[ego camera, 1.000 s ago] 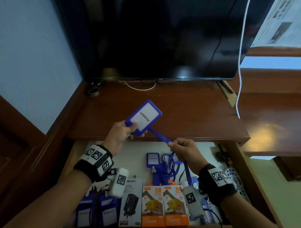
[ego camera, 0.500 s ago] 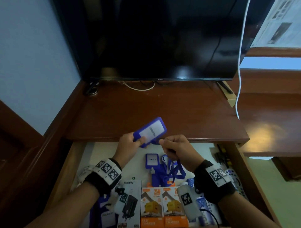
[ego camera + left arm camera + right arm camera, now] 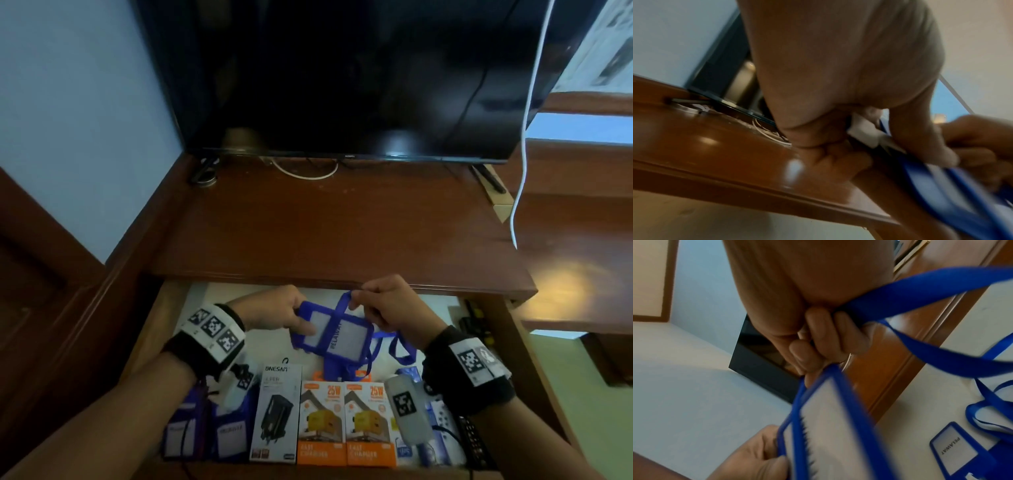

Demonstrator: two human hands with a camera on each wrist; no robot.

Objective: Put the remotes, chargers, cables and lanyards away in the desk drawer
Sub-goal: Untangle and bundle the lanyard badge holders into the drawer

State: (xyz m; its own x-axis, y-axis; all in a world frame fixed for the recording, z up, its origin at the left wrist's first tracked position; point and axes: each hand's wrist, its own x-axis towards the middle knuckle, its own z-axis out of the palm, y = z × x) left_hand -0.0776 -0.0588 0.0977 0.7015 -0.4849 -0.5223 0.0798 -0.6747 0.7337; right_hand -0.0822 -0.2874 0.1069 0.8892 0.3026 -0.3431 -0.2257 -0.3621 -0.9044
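a: where is the badge holder (image 3: 331, 333) sitting right now?

b: it is hovering over the open desk drawer (image 3: 161, 318), just in front of the tabletop (image 3: 342, 233) edge. the left hand (image 3: 274, 310) is gripping its left edge, thumb lying on the clear window and fingers (image 3: 830, 155) curling underneath.

a: and the right hand (image 3: 387, 305)?

b: it is pinching the blue strap (image 3: 344, 303) at the holder's top edge, fingers (image 3: 818, 337) curling tight round the ribbon. the strap is crossing over the face of the holder, and the rest is trailing down to the right in loops (image 3: 399, 346) toward the drawer floor.

a: is the holder touching anything below?

b: cannot tell. a second blue badge holder (image 3: 960, 449) reading "pelawat" is lying flat in the drawer beneath it, with more ribbon beside it.

a: what else is lying in the drawer?

b: along the near edge, a black-and-white charger box (image 3: 275, 414) and two orange charger boxes (image 3: 346, 425) are standing side by side. more blue holders (image 3: 205, 435) are lying at the near left. a television (image 3: 342, 78) is standing at the back of the tabletop, with a white cable (image 3: 524, 137) hanging at its right.
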